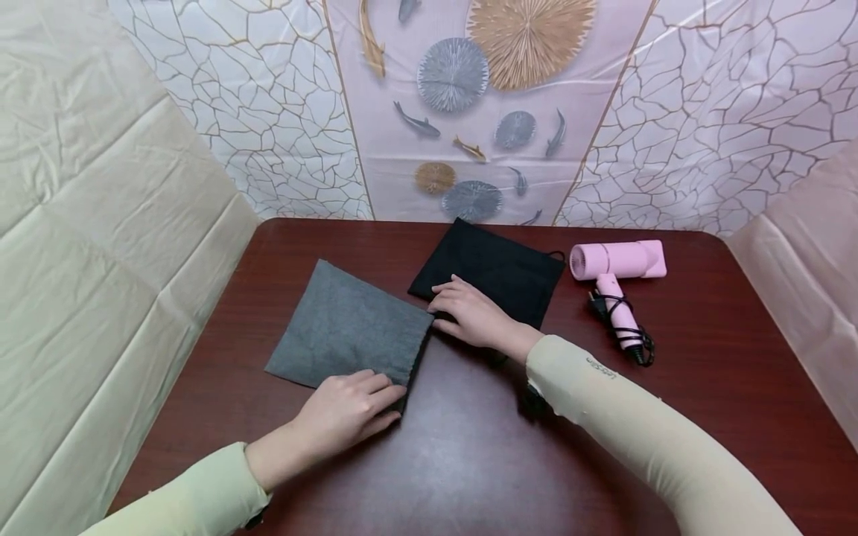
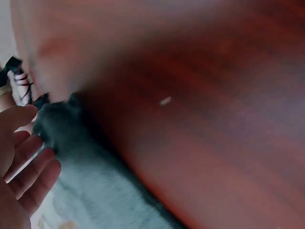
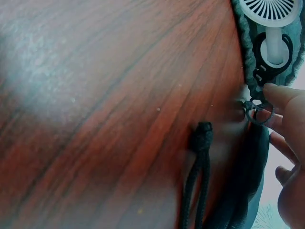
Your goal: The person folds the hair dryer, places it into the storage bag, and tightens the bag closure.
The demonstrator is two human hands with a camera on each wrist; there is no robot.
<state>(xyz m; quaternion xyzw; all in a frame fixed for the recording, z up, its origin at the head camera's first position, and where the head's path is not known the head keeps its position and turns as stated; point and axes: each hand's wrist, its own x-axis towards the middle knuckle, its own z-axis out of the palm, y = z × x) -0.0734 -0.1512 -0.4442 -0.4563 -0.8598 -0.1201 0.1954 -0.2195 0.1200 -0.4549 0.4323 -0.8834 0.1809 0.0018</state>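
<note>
A grey drawstring pouch (image 1: 355, 320) lies flat on the left of the table, its gathered mouth towards the right. My left hand (image 1: 351, 406) holds the near corner of that mouth, fingers half bent. At the far corner my right hand (image 1: 472, 313) pinches the edge beside a small cord loop (image 3: 259, 112). Inside the mouth, the right wrist view shows a white slatted round grille (image 3: 271, 9) on a short stem, with a black strap (image 3: 262, 71) by it; its rest is hidden. Behind my right hand lies a black drawstring pouch (image 1: 496, 268).
A pink hair dryer (image 1: 617, 260), its cord wound round the handle, lies at the right. A knotted black cord (image 3: 202, 138) lies on the table near the black pouch. Dark red wooden tabletop (image 1: 462, 461) spreads in front, with cloth walls around it.
</note>
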